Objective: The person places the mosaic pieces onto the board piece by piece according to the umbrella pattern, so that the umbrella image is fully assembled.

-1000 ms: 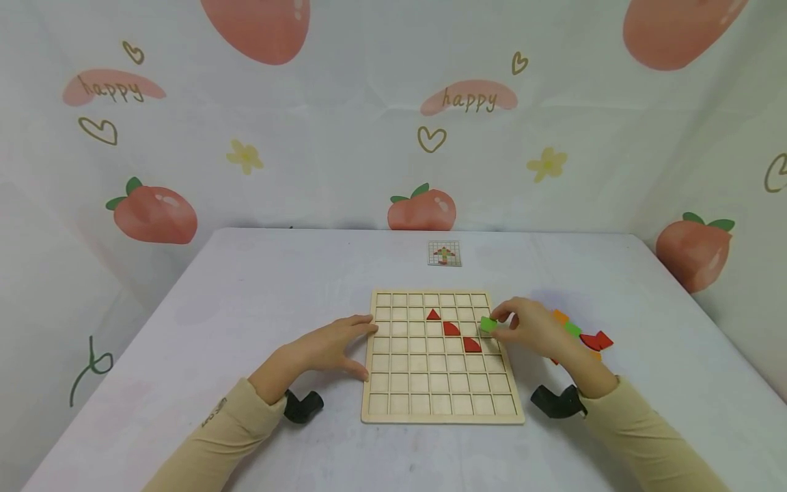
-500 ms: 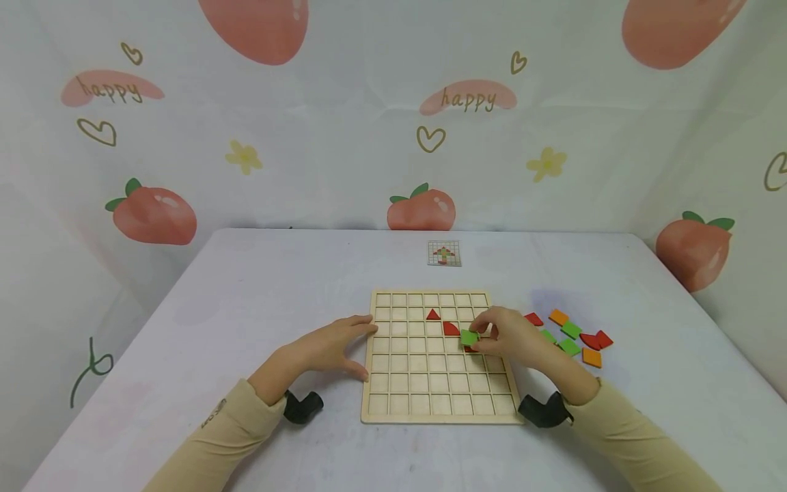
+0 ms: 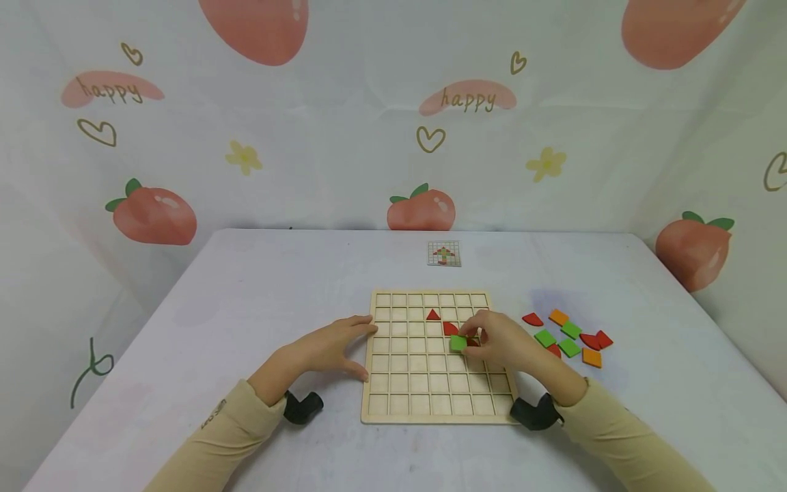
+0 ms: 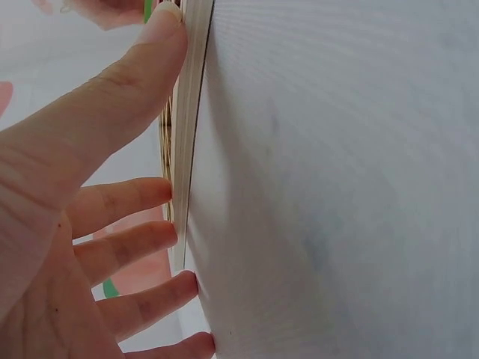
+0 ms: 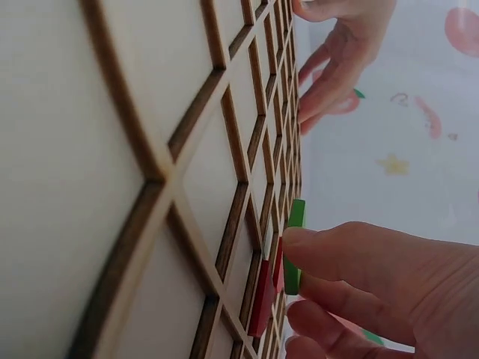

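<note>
One green tile (image 3: 458,344), over the board (image 3: 443,419): likely light, stiff, smooth; best held by its edges. One right hand (image 3: 505,345), thumb and finger pinching it. One left hand (image 3: 322,345), fingers spread, at the board's left edge. Several loose tiles (image 3: 570,348), right of board.

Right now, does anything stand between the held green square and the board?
Nothing visible does. Red pieces sit in nearby cells of the board; in the head view, the green square hides the spot beneath it.
</note>
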A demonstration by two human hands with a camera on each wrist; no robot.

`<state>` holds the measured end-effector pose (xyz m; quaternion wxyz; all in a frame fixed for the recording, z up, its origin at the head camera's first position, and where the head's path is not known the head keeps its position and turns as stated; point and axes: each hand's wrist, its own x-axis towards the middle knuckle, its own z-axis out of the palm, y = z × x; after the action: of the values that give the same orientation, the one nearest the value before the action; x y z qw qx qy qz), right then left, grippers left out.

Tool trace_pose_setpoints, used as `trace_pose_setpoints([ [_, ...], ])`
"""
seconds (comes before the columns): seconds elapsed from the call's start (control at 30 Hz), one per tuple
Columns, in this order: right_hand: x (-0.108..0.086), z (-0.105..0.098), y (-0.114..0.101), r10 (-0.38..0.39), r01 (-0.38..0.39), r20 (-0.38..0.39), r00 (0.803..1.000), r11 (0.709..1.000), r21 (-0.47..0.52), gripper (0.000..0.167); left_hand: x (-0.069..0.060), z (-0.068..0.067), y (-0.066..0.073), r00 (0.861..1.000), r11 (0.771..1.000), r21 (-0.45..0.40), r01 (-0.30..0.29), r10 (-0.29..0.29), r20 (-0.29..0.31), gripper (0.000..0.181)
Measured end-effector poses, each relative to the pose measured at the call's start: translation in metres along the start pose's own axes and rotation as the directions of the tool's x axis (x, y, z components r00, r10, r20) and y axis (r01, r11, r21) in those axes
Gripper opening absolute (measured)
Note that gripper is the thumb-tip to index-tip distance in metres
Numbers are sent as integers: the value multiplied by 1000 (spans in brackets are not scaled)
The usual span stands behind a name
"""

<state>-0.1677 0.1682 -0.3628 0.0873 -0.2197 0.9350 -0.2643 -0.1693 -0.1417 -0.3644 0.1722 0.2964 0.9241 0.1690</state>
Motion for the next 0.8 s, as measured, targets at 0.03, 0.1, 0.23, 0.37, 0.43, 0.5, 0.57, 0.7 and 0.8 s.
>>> trace_pose_setpoints([
  [0.03, 0, 0, 0, -4, 4, -1, 1000, 1000, -3, 18, 0, 0, 0, 1000, 1000, 0, -1, 1, 0, 82],
  [0.1, 0, 1, -1, -17, 17, -3, 1000, 1000, -12, 18, 0, 0, 0, 1000, 1000, 0, -2, 2, -1, 82],
  [0.23, 1, 2, -2, -28, 28, -1, 1000, 999, -24, 17, 0, 0, 0, 1000, 1000, -1, -3, 3, -2, 82],
  [0.37, 3, 3, -3, -23, 23, 6, 1000, 999, -32, 17, 0, 0, 0, 1000, 1000, 0, -2, 2, -1, 81],
  [0.43, 3, 4, -3, -26, 27, 5, 1000, 999, -41, 17, 0, 0, 0, 1000, 1000, 2, -1, 1, -2, 81],
  [0.5, 3, 4, -3, -36, 36, -1, 999, 998, -52, 17, 0, 0, 1, 1000, 1000, 1, -1, 1, -2, 81],
  [0.57, 4, 4, -2, -53, 53, -8, 999, 997, -61, 17, 0, 0, 1, 1000, 1000, -1, -1, 1, -3, 82],
  [0.7, 3, 5, -2, -76, 74, -20, 997, 995, -74, 17, 0, 0, 2, 1000, 1000, -6, 3, -3, 0, 82],
  [0.8, 3, 5, -2, -78, 76, -21, 997, 994, -82, 17, 0, -1, 2, 1000, 1000, -6, 9, -9, 1, 82],
])
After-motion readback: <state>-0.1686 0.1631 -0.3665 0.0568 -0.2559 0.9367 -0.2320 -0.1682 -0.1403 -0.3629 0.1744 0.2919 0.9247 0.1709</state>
